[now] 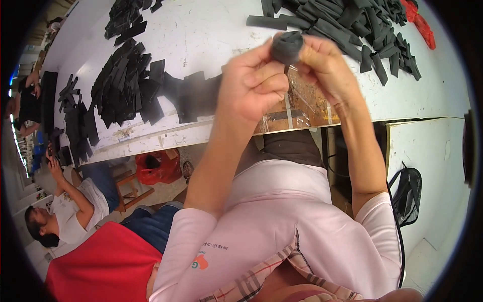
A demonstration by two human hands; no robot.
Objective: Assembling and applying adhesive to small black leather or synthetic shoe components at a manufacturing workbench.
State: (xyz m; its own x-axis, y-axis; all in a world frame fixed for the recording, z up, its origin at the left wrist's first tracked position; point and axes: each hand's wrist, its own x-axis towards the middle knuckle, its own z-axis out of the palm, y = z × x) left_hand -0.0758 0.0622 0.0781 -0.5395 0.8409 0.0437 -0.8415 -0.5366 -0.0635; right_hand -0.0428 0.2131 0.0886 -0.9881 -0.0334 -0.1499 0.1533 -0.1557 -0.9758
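Note:
Raised over the table's near edge, a dark grey piece of cloth (pixel 288 48) is bunched into a rounded bundle with a fold on top. My left hand (pixel 255 76) pinches its left side, with the lower fingers curled in. On the opposite side, the thumb and fingers of my right hand (pixel 324 63) grip the same cloth. Just beyond my hands, a large heap of dark grey rolled or folded cloth pieces (pixel 342 22) lies on the white table (pixel 196 43). Flat black cloth pieces (pixel 193 95) lie overlapped to the left of my left wrist.
A brown board (pixel 302 98) with clear tape sits at the table's front edge. More black piles (pixel 121 83) cover the left side. A red bag (pixel 158 168) and wooden stool (pixel 133 189) stand below. People sit on the left. A black bag (pixel 408 194) hangs at right.

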